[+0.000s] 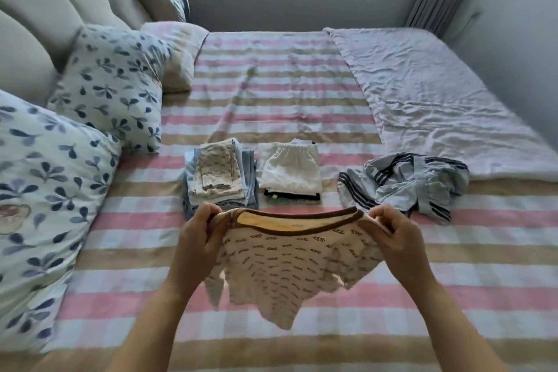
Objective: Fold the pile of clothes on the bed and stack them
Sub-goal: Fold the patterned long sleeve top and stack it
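I hold a small cream shirt (290, 269) with brown squiggle print and a brown neck trim up above the striped bed (422, 296). My left hand (200, 235) pinches its left shoulder and my right hand (398, 238) pinches its right shoulder, so it hangs spread between them. Behind it lie two folded stacks: a left stack (219, 178) of blue and cream printed pieces, and a right stack (290, 172) with a white garment on top of dark ones. A crumpled grey garment with dark stripes (404, 181) lies unfolded to the right.
Two blue-leaf pillows (111, 90) and a third pillow (42, 202) lie along the left by a padded headboard (39, 9). A rumpled pale quilt (437, 93) covers the bed's right side. A wall and window sit at the far end.
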### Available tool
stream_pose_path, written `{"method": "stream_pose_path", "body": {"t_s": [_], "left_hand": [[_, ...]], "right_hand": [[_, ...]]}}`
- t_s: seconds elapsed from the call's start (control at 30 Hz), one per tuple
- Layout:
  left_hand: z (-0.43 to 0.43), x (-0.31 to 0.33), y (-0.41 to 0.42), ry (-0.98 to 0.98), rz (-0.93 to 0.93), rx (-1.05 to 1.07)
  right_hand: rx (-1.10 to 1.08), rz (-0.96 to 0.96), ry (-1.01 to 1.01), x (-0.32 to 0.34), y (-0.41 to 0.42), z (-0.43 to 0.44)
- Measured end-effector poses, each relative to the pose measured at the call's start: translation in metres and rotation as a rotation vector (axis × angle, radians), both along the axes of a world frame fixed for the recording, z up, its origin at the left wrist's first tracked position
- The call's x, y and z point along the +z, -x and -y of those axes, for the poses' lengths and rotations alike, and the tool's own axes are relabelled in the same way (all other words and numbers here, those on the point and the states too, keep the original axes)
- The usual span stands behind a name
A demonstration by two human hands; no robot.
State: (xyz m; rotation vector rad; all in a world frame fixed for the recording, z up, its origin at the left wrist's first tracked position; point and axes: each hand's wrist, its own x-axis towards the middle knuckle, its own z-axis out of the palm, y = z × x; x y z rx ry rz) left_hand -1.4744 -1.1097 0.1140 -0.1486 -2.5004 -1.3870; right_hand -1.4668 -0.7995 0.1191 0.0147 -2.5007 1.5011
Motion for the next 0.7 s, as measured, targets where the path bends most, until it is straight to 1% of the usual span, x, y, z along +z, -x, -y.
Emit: {"method": "stream_pose_path", "body": {"t_s": [0.17, 0.27, 0.4, 0.53, 0.7], "left_hand": [[0.016, 0.055, -0.004, 0.034, -0.011, -0.054], [0.022, 0.070, -0.018, 0.020, 0.023, -0.102], [0.026, 0.066, -0.047, 0.016, 0.096, -0.085], [0.019, 0.048, -0.078, 0.048, 0.071, -0.011], [0.014, 0.039, -0.100, 0.081, 0.074, 0.011]], "right_hand": [[0.074, -0.049, -0.038, 0.048, -0.003, -0.003], [0.089, -0.040, -0.048, 0.062, -0.013, -0.004], [0.102, 0.003, -0.076, 0.063, -0.038, -0.007], [0.107, 0.069, -0.118, 0.050, -0.068, -0.005], [0.088, 0.095, -0.068, 0.050, -0.089, -0.004]]}}
